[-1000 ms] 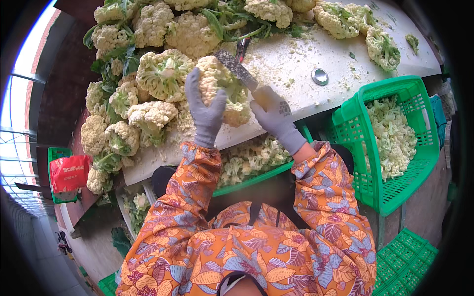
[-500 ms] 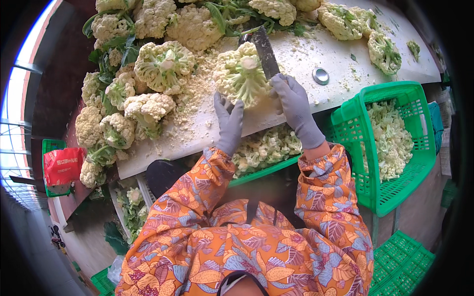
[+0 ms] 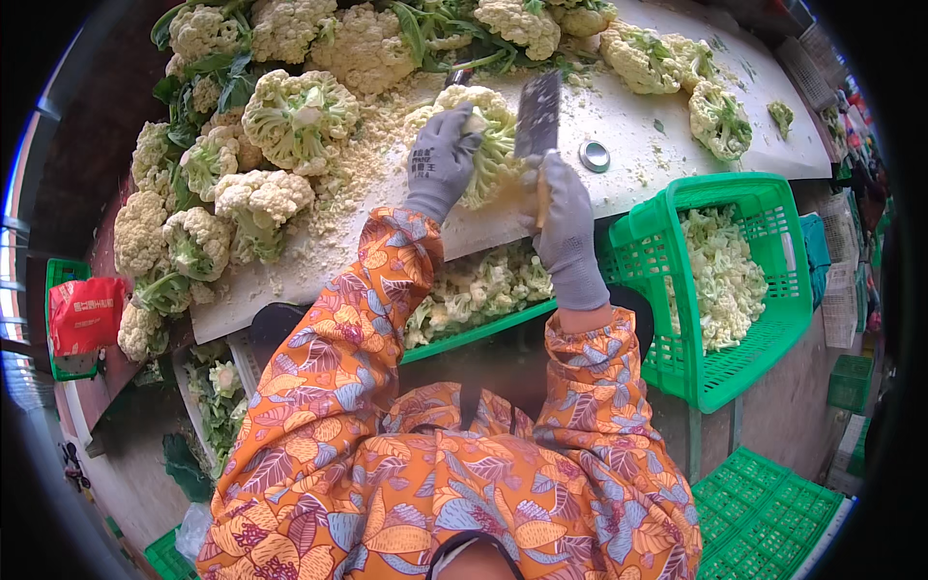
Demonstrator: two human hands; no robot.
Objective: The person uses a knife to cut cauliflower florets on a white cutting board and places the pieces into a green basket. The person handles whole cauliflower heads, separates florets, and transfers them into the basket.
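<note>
One change: left hand (image 3: pixel 443 162), fingers curled, now grips the cauliflower head (image 3: pixel 497 155) from above, seemingly steadying it; right hand (image 3: pixel 566 227), fingers wrapped, holds the cleaver (image 3: pixel 537 116).

1. The held cauliflower (image 3: pixel 498 147) was cream and pale green.
2. Both gloves (image 3: pixel 568 227) were grey.
3. The cleaver blade (image 3: pixel 537 114) was dark, speckled white.
4. The smock (image 3: pixel 435 493) was orange, leaf-printed in blue and maroon.

Even, fairly bright light falls on the white worktop (image 3: pixel 619 135), while the space beneath is dim. Whitish glare shows along the left edge. The knife (image 3: pixel 538 114) is slightly motion-blurred, and fisheye distortion bends straight edges toward the black rim.
</note>
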